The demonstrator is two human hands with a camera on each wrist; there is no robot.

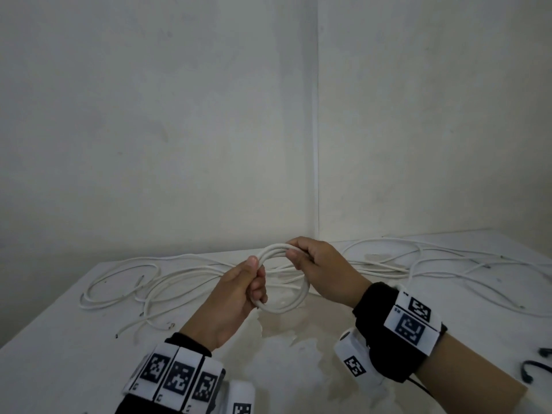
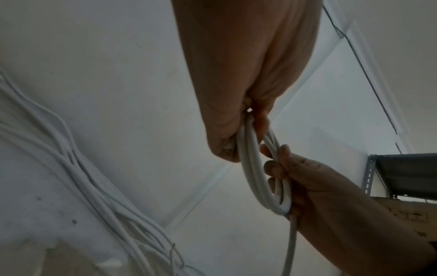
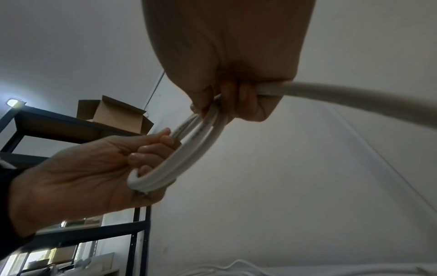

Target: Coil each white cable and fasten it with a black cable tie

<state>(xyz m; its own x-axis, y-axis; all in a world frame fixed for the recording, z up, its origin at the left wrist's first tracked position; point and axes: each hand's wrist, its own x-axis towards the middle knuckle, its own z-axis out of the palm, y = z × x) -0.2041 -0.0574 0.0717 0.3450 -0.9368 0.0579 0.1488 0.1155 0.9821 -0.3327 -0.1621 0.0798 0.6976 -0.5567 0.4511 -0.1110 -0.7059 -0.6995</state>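
A white cable coil [image 1: 294, 303] of a few loops hangs above the white table [image 1: 74, 339], held between both hands. My left hand [image 1: 239, 289] grips its left side, thumb on top. My right hand [image 1: 316, 264] pinches the top right of the coil. In the left wrist view the left hand [image 2: 236, 119] holds the coil [image 2: 253, 168] while the right hand [image 2: 305, 179] wraps its far end; a loose cable tail [image 2: 292, 248] trails down. In the right wrist view the coil [image 3: 191, 149] runs between the right hand [image 3: 227, 99] and the left hand [image 3: 99, 164]. Black cable ties [image 1: 537, 369] lie at the table's right edge.
Several loose white cables [image 1: 143, 285] sprawl across the back of the table, left and right [image 1: 448, 261]. Walls meet in a corner behind. In the right wrist view a dark metal shelf [image 3: 71, 130] carries an open cardboard box [image 3: 113, 112].
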